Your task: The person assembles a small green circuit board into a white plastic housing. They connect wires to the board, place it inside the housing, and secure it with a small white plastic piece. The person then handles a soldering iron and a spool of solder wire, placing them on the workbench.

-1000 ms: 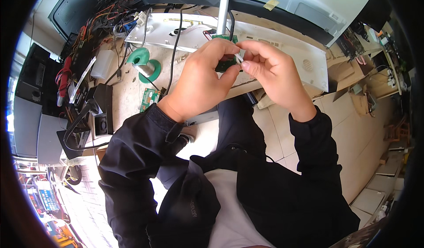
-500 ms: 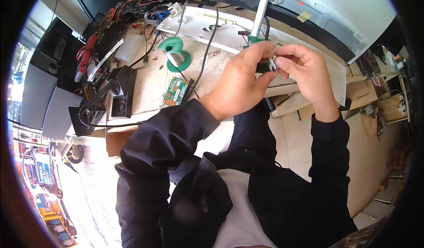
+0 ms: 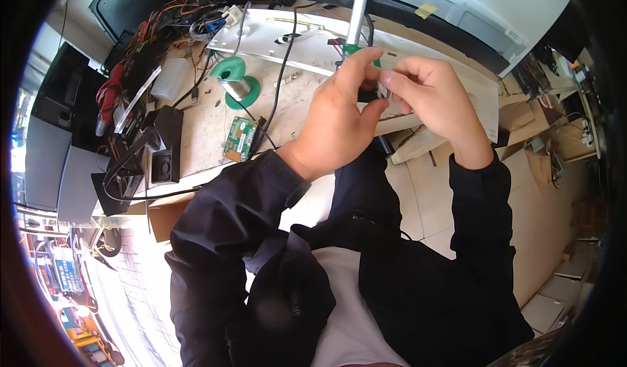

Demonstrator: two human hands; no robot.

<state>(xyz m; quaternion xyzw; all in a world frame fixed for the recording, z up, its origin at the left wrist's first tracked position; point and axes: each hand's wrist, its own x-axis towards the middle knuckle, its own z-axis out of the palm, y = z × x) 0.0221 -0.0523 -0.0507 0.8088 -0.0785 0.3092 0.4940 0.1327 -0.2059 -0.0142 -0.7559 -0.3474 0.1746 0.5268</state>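
Both hands are raised over the front of the bench, their fingertips meeting around a small whitish piece (image 3: 383,93). My left hand (image 3: 336,115) is closed in a curve, with its thumb and fingertips at the piece. From the other side my right hand (image 3: 428,96) pinches it between thumb and fingers. Fingers cover most of the piece, so its exact kind does not show. Just behind my left fingers is a green board (image 3: 351,49), partly hidden, at the foot of a silver post (image 3: 358,17).
A green spool of solder wire (image 3: 236,87) and a small green circuit board (image 3: 240,137) are on the bench (image 3: 202,128) to the left. Beyond them sits a black fan unit (image 3: 166,151). A white panel (image 3: 261,37) stretches along the back, below a large screen housing (image 3: 496,34).
The bench scene has shifted slightly left in view, and both hands with it. The whitish piece shows less between the fingers. Both hands keep their hold.
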